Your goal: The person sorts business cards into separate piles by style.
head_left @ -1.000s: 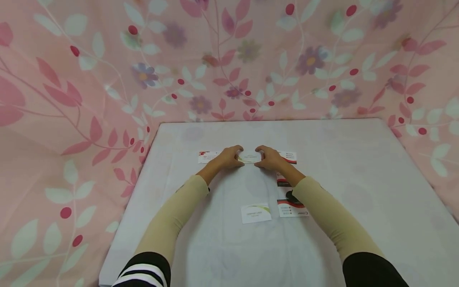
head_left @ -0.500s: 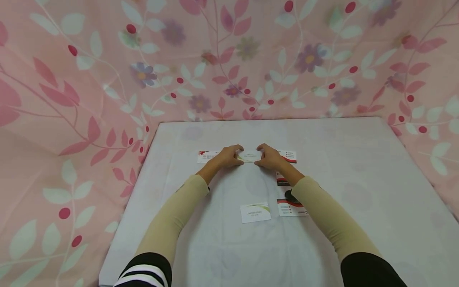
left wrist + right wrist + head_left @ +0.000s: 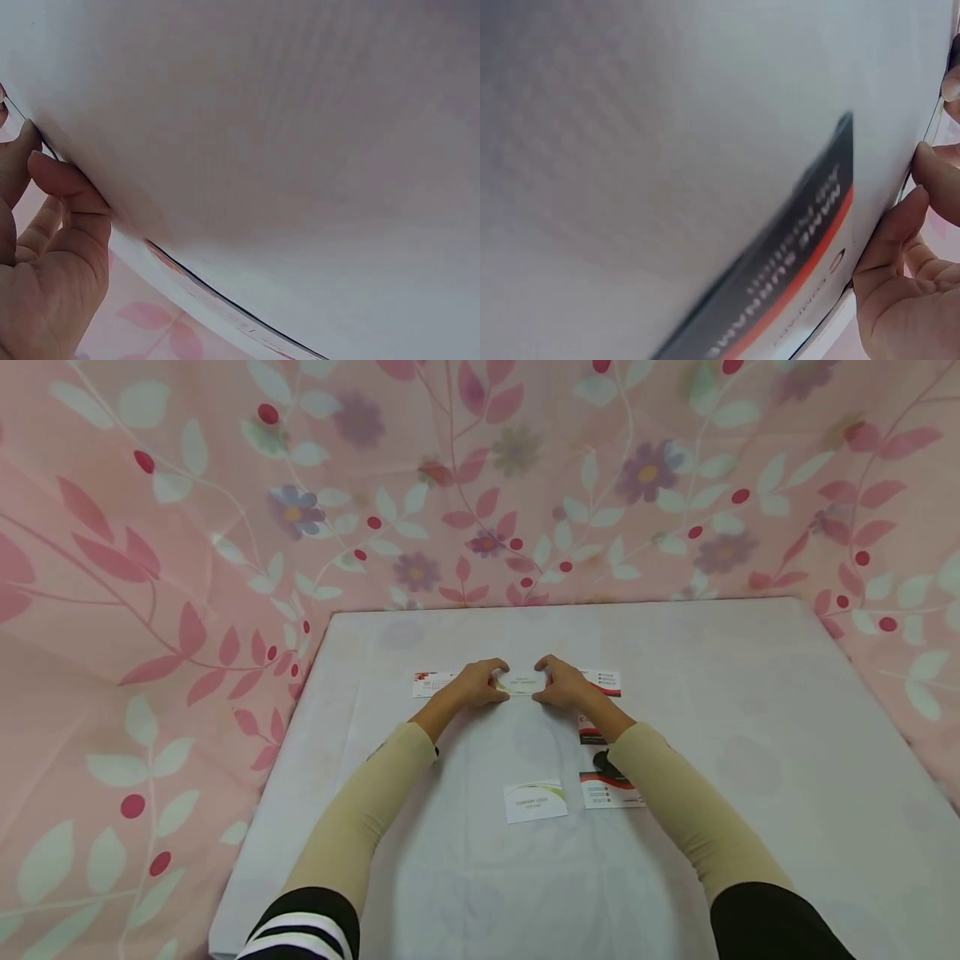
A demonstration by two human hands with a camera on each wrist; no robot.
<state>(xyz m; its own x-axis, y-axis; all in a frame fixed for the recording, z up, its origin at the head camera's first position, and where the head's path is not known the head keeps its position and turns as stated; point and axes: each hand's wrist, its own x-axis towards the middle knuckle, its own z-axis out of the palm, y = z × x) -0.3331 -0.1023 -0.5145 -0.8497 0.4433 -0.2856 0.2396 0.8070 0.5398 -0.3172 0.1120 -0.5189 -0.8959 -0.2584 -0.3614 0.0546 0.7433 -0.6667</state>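
Note:
A white business card with a green curve lies at the middle of a row on the white-covered table. My left hand pinches its left end, thumb at the near edge and fingertip at the far edge. At the right end my right hand holds it the same way. Beside the left hand lies a card with a red floral corner, partly covered by that hand. A red-and-black card shows beyond the right hand. In the right wrist view a black-and-red card lies below the hand.
Nearer me lie a white card with a green curve and a red-and-white card. Another red-and-black card is partly under the right forearm. A pink floral cloth hangs behind the table.
Both hands stay at the card's ends with hardly any movement. The whole head view shifts very slightly; the other cards keep their places on the table.

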